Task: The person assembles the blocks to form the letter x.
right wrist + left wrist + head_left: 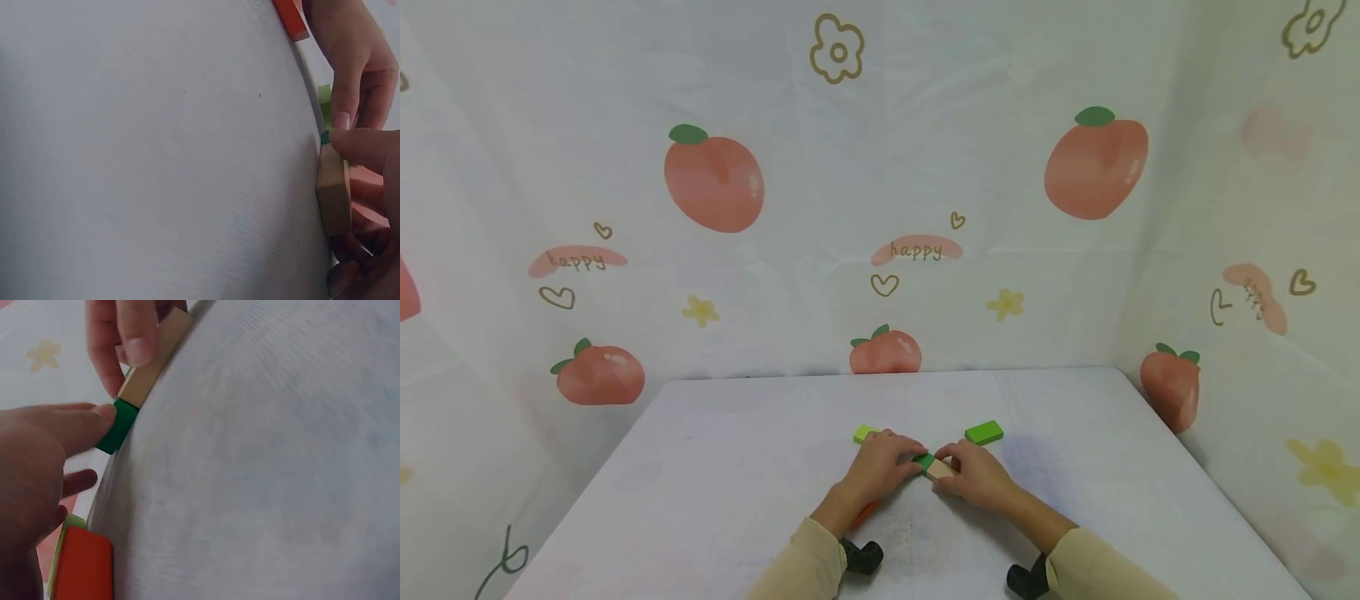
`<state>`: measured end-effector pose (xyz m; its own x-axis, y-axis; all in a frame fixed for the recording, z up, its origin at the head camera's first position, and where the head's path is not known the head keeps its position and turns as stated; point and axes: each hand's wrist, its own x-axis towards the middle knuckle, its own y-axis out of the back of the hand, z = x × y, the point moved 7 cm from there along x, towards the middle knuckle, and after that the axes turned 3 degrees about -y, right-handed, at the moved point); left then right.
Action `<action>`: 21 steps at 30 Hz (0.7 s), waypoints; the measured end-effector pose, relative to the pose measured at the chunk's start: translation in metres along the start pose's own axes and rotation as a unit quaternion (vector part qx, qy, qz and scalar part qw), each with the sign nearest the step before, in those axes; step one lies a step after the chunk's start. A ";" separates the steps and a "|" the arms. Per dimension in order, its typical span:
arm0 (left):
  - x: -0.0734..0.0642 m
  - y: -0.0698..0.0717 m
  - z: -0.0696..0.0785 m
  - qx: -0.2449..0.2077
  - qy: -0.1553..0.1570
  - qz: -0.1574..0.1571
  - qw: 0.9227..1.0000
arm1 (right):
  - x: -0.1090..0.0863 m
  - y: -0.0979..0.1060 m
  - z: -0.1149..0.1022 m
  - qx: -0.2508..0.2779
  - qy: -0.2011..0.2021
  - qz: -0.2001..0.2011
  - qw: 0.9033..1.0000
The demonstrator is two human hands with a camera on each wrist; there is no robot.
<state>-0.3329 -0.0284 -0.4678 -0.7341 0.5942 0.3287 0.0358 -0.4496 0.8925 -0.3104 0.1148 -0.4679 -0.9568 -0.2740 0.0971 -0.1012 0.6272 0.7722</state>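
Observation:
Near the middle of the white table, a dark green block (922, 459) and a plain wooden block (938, 471) lie end to end, touching. My left hand (883, 463) pinches the green block, its thumb on the near side in the left wrist view. The wooden block (334, 190) is gripped between thumb and fingers of my right hand (983, 477). Beside my left wrist lies an orange-red block (84, 565), partly covered by the forearm in the head view.
A yellow-green block (862, 433) sits behind my left hand, partly hidden by it. Beyond my right hand lies a bright green block (984, 432). A fruit-printed white cloth (790, 292) hangs behind the table (715, 467).

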 end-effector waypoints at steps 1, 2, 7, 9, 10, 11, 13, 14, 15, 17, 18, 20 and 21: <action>0.000 0.000 0.001 0.007 -0.005 -0.001 1.000 | 0.000 0.000 0.000 0.006 0.000 -0.001 1.000; 0.000 0.000 0.001 0.011 -0.009 -0.003 1.000 | 0.000 0.000 0.001 0.011 -0.001 -0.002 1.000; -0.002 0.003 0.008 0.024 -0.025 -0.012 0.999 | 0.001 0.002 0.005 0.038 -0.013 0.002 0.999; -0.003 0.004 0.012 0.023 -0.037 -0.012 0.999 | 0.000 0.004 0.007 0.049 -0.016 0.007 0.999; -0.003 0.004 0.015 0.024 -0.044 -0.011 0.999 | 0.000 0.006 0.007 0.052 -0.016 0.011 0.998; -0.004 0.004 0.016 0.024 -0.051 -0.010 0.998 | -0.001 0.007 0.008 0.055 -0.014 0.015 0.998; -0.005 0.003 0.020 0.028 -0.067 -0.010 0.997 | -0.002 0.009 0.009 0.060 -0.010 0.021 0.998; -0.006 0.003 0.022 0.030 -0.070 -0.012 0.997 | -0.002 0.010 0.010 0.060 -0.009 0.024 0.998; -0.007 0.002 0.024 0.034 -0.074 -0.013 0.997 | -0.002 0.010 0.010 0.059 -0.006 0.026 0.998; -0.008 0.002 0.026 0.041 -0.079 -0.016 0.996 | -0.002 0.011 0.011 0.054 -0.005 0.029 0.998; -0.009 0.002 0.027 0.044 -0.080 -0.017 0.996 | -0.001 0.011 0.012 0.054 -0.007 0.029 0.998; -0.011 0.002 0.028 0.048 -0.081 -0.020 0.995 | -0.001 0.010 0.013 0.050 -0.006 0.030 0.998; -0.012 0.002 0.029 0.049 -0.082 -0.021 0.995 | -0.001 0.010 0.013 0.050 -0.008 0.030 0.998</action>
<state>-0.3046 -0.0169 -0.4606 -0.6160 0.7153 0.3299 0.0804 -0.3595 0.9297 -0.3138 0.1313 -0.4686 -0.9658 -0.2238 0.1306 -0.0702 0.7112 0.6995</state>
